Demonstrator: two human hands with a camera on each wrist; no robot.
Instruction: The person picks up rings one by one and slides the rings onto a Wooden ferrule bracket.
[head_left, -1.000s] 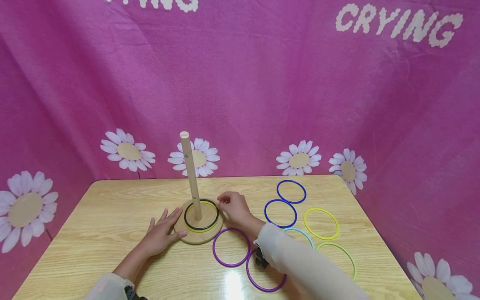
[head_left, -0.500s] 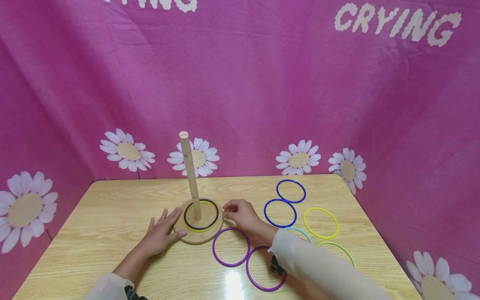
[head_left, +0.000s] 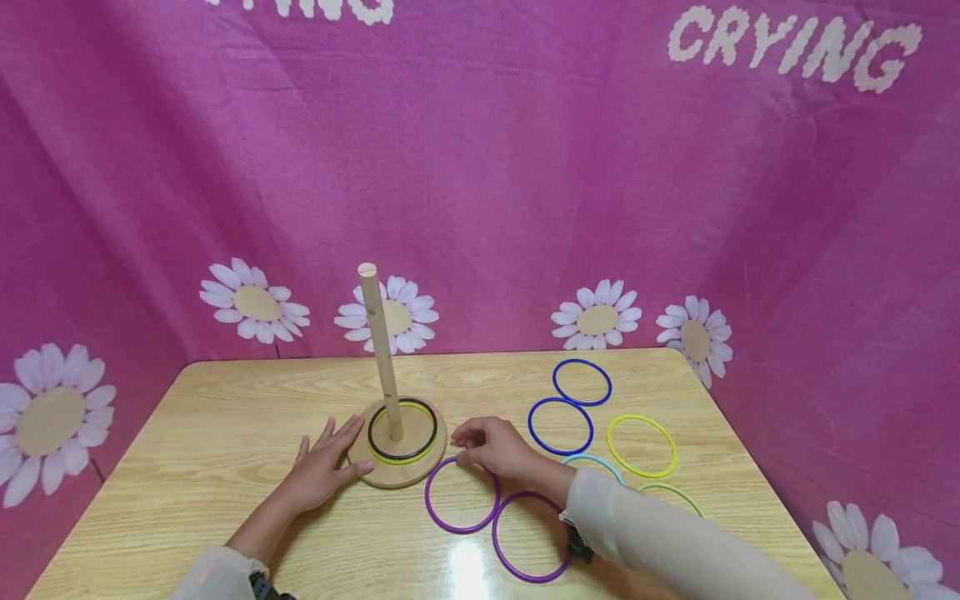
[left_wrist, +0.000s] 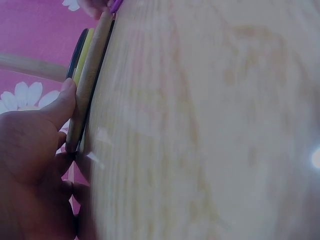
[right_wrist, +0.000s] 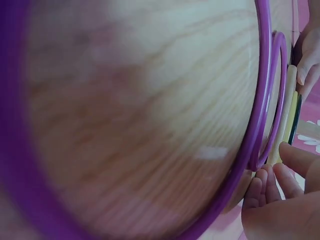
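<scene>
A round wooden base (head_left: 393, 478) with an upright post (head_left: 381, 350) stands on the table. Around the post's foot lie a black ring (head_left: 436, 427) and, under it, a yellow ring (head_left: 397, 463). My left hand (head_left: 322, 471) rests at the base's left edge, fingers stretched, with the thumb against its rim in the left wrist view. Just right of the base, my right hand (head_left: 495, 447) hovers loosely curled over the far edge of a purple ring (head_left: 427, 497). In the right wrist view its fingertips are close to that ring, with nothing visibly gripped.
A second purple ring (head_left: 534, 580) touches the first. Farther right lie two blue rings (head_left: 561, 453), another yellow ring (head_left: 676, 454), a light blue ring (head_left: 600, 459) and a light green ring (head_left: 678, 492), the last two partly behind the right sleeve. A pink flowered curtain (head_left: 480, 208) surrounds the table.
My right hand has drawn back from the base's right edge, moving right and toward me to the purple ring. The left hand and the rings have stayed in place.
</scene>
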